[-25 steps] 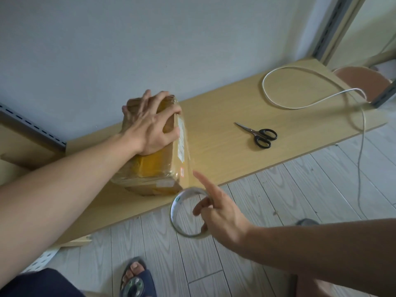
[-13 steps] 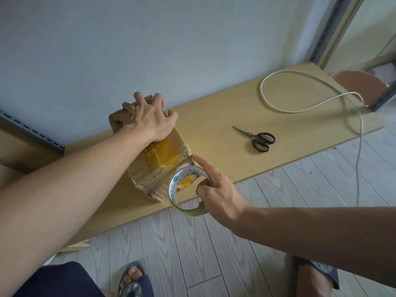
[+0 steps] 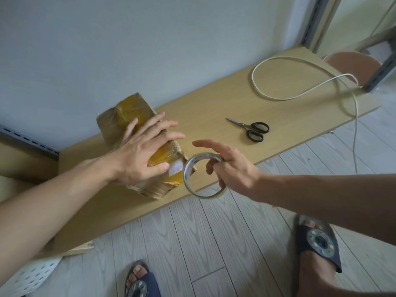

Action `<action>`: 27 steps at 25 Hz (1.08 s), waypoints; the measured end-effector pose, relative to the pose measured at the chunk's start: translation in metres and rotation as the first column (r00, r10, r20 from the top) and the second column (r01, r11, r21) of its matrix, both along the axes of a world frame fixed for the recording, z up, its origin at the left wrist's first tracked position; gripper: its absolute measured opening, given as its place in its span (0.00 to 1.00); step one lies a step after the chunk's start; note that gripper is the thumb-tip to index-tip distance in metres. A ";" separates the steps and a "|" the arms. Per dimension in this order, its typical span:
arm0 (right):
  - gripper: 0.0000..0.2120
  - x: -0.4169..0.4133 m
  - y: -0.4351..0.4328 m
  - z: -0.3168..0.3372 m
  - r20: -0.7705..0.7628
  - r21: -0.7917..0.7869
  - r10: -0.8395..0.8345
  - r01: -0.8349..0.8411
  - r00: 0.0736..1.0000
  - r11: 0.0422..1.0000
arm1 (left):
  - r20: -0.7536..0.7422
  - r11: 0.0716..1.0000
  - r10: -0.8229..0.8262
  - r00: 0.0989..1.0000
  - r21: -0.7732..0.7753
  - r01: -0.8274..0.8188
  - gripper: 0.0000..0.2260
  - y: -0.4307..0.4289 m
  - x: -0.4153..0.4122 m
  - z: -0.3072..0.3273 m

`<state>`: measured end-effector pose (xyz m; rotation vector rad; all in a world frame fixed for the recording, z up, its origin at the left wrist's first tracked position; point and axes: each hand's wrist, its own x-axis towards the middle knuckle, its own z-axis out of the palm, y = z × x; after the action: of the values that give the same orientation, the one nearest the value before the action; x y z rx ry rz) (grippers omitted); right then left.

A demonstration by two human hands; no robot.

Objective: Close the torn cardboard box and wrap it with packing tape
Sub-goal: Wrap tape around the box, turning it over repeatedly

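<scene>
We record 1 long wooden board (image 3: 216,116) lying along the wall, above pale plank flooring. The cardboard box (image 3: 130,110) lies on the left part of this board, set diagonally. Its far end is close to the wall and its ragged near end is close to the board's front edge. Glossy yellowish tape already covers much of its top and near face.

The left hand (image 3: 139,157) comes in from the lower left with the forearm extended. The palm lies flat on the box top with 4 fingers straight and spread. The thumb presses the near face and nothing is gripped.

The right hand (image 3: 235,168) reaches in from the right. Its index finger is extended toward the box. The other fingers curl through the core of the tape roll (image 3: 185,174) and carry it. The roll hangs at the board's front edge, against the box's near corner. We cannot tell whether a strip joins roll and box.

A white cable (image 3: 276,97) loops on the right part of the board. 1 pair of black-handled scissors (image 3: 252,129) lies shut, well apart from the box.

A white label (image 3: 177,168) sits just beside the left thumb; its writing is not legible. Green print inside the roll's core is too small to read.
</scene>
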<state>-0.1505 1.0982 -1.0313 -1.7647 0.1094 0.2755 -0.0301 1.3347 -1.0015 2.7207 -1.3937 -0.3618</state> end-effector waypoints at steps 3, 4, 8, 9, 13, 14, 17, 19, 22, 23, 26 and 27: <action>0.33 0.002 -0.004 0.002 0.019 -0.023 0.014 -0.013 1.000 1.000 | 0.004 1.000 0.015 1.000 -0.016 -0.015 0.29 -0.004 0.003 0.001; 0.33 0.002 -0.006 0.003 0.018 -0.019 0.018 -0.018 1.000 1.000 | 0.004 1.000 0.015 1.000 -0.025 -0.015 0.29 -0.005 0.003 0.001; 0.30 0.010 -0.035 0.003 -0.001 -0.024 -0.110 0.110 0.994 0.994 | 0.023 0.999 -0.002 1.000 -0.047 0.004 0.32 0.001 0.000 -0.002; 0.30 0.010 -0.040 0.002 0.010 -0.052 -0.117 0.118 0.993 0.992 | 0.027 0.999 -0.009 1.000 -0.041 0.010 0.33 0.001 0.001 -0.002; 0.28 -0.006 -0.011 -0.007 0.017 -0.176 0.033 -0.030 0.999 0.984 | 0.018 0.999 -0.011 1.000 -0.045 0.012 0.32 -0.006 0.003 -0.002; 0.29 -0.009 -0.001 -0.011 0.024 -0.191 0.049 -0.043 0.999 0.981 | 0.018 0.999 -0.007 1.000 -0.051 0.008 0.32 -0.005 0.003 -0.002; 0.29 -0.012 0.014 -0.015 0.028 -0.188 0.059 -0.053 0.998 0.981 | 0.026 0.998 -0.007 1.000 -0.061 0.008 0.32 -0.005 0.003 -0.004; 0.30 -0.013 0.018 -0.016 0.036 -0.198 0.053 -0.045 0.998 0.979 | 0.029 0.998 -0.008 1.000 -0.063 0.010 0.32 -0.006 0.004 -0.005; 0.30 -0.017 0.025 -0.019 0.060 -0.212 0.056 -0.042 0.997 0.976 | 0.029 0.997 -0.003 1.000 -0.079 0.005 0.32 -0.006 0.005 -0.005; 0.31 -0.018 0.028 -0.021 0.058 -0.205 0.059 -0.046 0.997 0.978 | 0.029 0.996 0.006 1.000 -0.090 -0.003 0.32 -0.006 0.004 -0.006; 0.33 -0.015 0.033 -0.020 0.000 -0.128 0.033 -0.033 0.999 0.991 | 0.036 0.983 0.117 0.992 -0.146 -0.110 0.31 -0.016 0.000 -0.009; 0.33 -0.011 0.032 -0.018 -0.033 -0.087 -0.004 0.001 0.999 0.996 | 0.037 0.971 0.183 0.982 -0.165 -0.175 0.31 -0.022 -0.002 -0.009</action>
<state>-0.1617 1.1301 -1.0493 -1.8466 0.1497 0.3026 -0.0320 1.3132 -1.0109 2.7105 -1.1214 -0.1602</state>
